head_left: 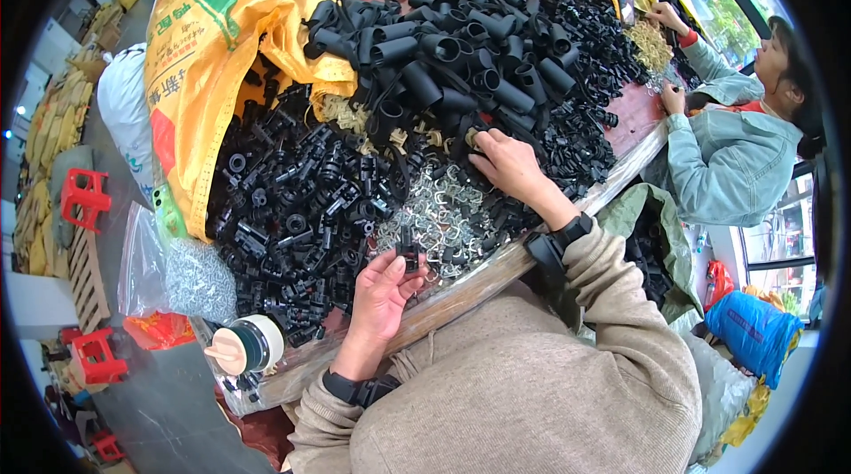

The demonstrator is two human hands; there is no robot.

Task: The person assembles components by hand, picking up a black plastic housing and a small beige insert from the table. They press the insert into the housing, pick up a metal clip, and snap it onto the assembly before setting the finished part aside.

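My left hand [383, 297], near the table's front edge, pinches a small black plastic part [408, 246] between thumb and fingers. Farther off and to the right, my right hand [512, 165] reaches into the heap with its fingertips closed on a small tan piece [472, 136], mostly covered by the fingers. Between the hands lies a pile of silvery bent metal clips [446, 208]. Several small tan pieces [346, 114] are scattered beyond it. Black plastic fittings [301, 195] are heaped to the left, and black tubes [496, 26] are piled at the back.
A yellow woven sack [208, 39] spills parts at the left. A lidded cup [253, 345] stands at the table's near left corner, beside a bag of small metal pieces [202, 279]. At the right, a co-worker [736, 137] handles parts. A green sack [660, 243] holds black parts.
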